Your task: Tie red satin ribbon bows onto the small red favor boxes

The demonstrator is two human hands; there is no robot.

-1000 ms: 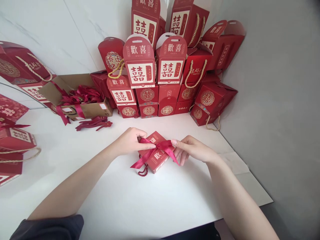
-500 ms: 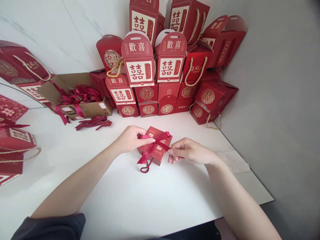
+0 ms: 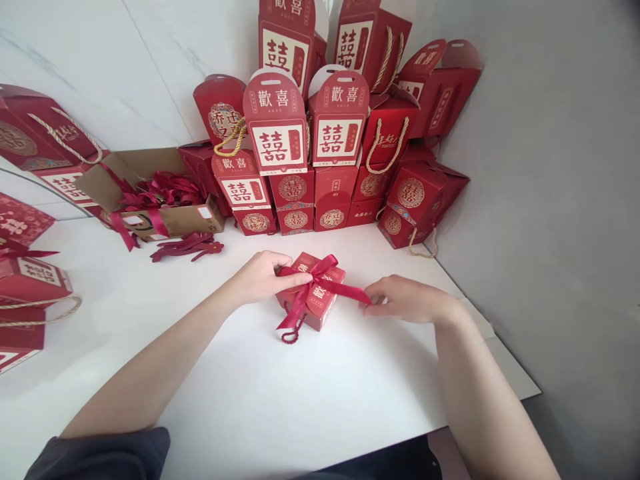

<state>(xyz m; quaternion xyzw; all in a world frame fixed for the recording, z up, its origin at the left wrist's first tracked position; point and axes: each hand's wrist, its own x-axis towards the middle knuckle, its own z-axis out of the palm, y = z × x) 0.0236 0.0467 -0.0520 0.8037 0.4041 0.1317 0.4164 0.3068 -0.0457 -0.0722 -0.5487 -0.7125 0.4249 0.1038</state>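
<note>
A small red gift box [image 3: 326,311] with white lettering rests on the white table in front of me. Across its top lies a dark red satin ribbon [image 3: 345,289] tied in a bow. My left hand [image 3: 267,277] pinches the bow near its knot, thumb on top, at the box's left side. To the right of the box, my right hand [image 3: 400,299] has its fingers closed at the end of the ribbon's right tail, which stretches out from the knot. Another tail hangs over the front, beside a twisted dark red cord loop [image 3: 291,335].
Stacked red gift boxes [image 3: 277,130] with rope handles stand along the back wall. A cardboard box [image 3: 200,217] of red ribbons is at back left, with loose dark red strips [image 3: 187,247] before it. More red boxes [image 3: 35,280] sit at far left. A grey wall [image 3: 540,220] bounds the right.
My right hand has moved right, away from the box, drawing the ribbon's right tail out longer. My left hand stays at the knot.
</note>
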